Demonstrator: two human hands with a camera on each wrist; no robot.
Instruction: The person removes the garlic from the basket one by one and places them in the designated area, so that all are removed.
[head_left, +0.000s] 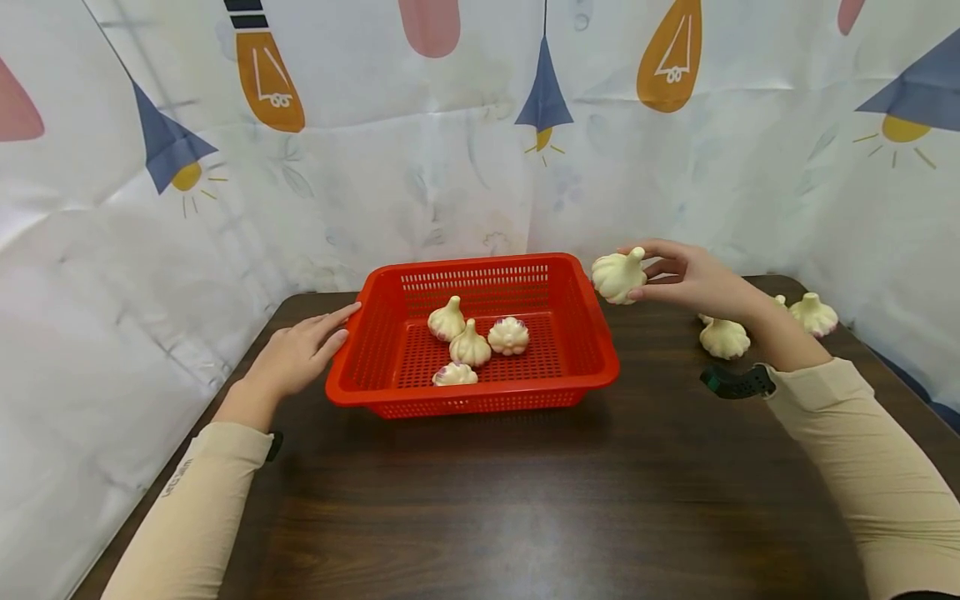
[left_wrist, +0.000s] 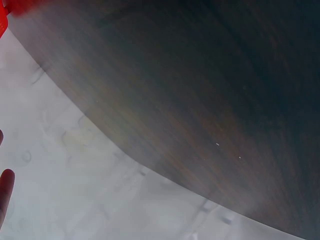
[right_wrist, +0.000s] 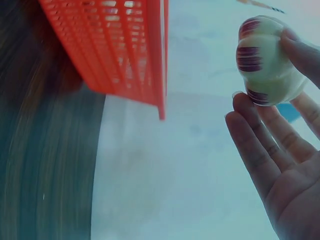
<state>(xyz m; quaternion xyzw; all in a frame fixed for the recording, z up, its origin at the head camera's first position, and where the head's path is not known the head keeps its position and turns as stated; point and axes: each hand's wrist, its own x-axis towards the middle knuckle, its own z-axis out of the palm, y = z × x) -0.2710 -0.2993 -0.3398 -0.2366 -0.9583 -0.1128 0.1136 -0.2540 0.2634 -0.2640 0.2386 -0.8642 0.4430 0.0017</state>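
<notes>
My right hand (head_left: 678, 279) pinches a garlic bulb (head_left: 618, 277) in the air just right of the red basket (head_left: 480, 402). In the right wrist view the thumb and fingers hold this bulb (right_wrist: 267, 62), its purple-streaked underside showing. My left hand (head_left: 300, 350) touches the basket's left rim with its fingers extended. Inside the basket, several garlic bulbs (head_left: 470, 343) lie near the middle; one is partly hidden behind the front rim. Only fingertips (left_wrist: 6, 192) of the left hand appear in the left wrist view.
More garlic bulbs (head_left: 724, 338) rest on the dark wooden table (head_left: 480, 508) at the right, partly behind my right forearm. Another bulb (head_left: 813, 315) is near the table's right edge. A patterned curtain (head_left: 465, 150) hangs behind the table and along its sides.
</notes>
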